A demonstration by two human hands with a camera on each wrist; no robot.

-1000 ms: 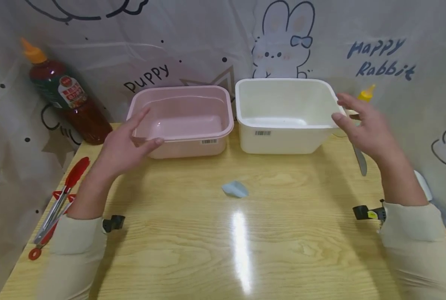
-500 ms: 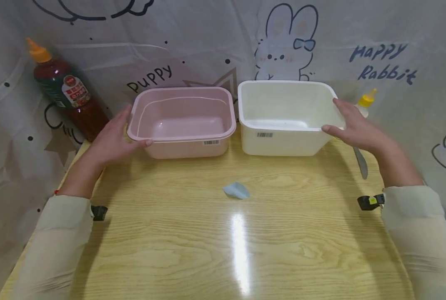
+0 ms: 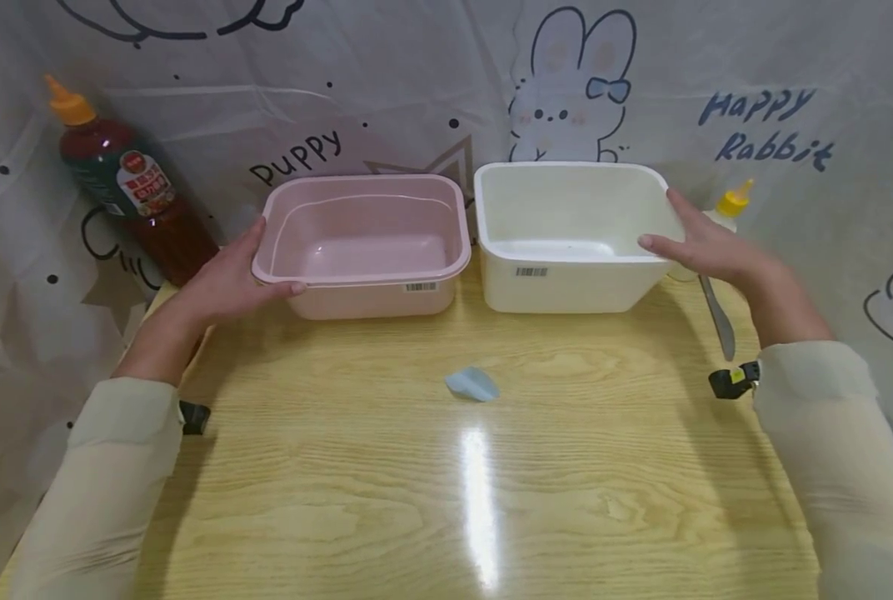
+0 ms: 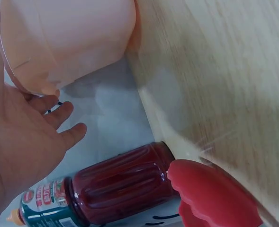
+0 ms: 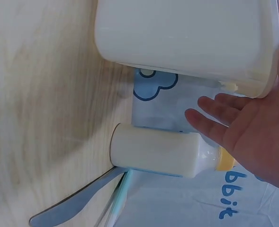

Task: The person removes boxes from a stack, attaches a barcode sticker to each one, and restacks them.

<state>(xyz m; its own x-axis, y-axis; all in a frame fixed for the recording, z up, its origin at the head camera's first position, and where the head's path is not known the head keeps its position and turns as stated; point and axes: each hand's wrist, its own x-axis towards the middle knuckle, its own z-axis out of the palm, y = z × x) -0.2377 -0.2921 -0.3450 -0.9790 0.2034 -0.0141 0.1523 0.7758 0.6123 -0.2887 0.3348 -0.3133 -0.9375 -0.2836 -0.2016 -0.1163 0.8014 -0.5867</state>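
Observation:
A pink plastic bin (image 3: pixel 364 301) and a taller white plastic bin (image 3: pixel 577 288) stand side by side at the back of the table. Against the pink bin's left end rests my left hand (image 3: pixel 225 282), thumb along the front rim corner. In the left wrist view its other fingers are spread loosely, some just under the rim. My right hand (image 3: pixel 716 246) lies against the white bin's right end, with its thumb at the front rim corner. The right wrist view shows several fingers extended outside the wall, loosely bent, not wrapped round it.
A large red sauce bottle (image 3: pixel 135 196) leans at the back left, near red-tipped tongs (image 4: pixel 212 194). Right of the white bin are a white bottle with a yellow cap (image 5: pixel 163 150) and a table knife (image 3: pixel 719 321). A light blue scrap (image 3: pixel 472 384) lies mid-table.
My left hand has gone from over the pink bin's front left corner to its left end. My right hand has shifted left onto the white bin's end. Both bins stay about where they were.

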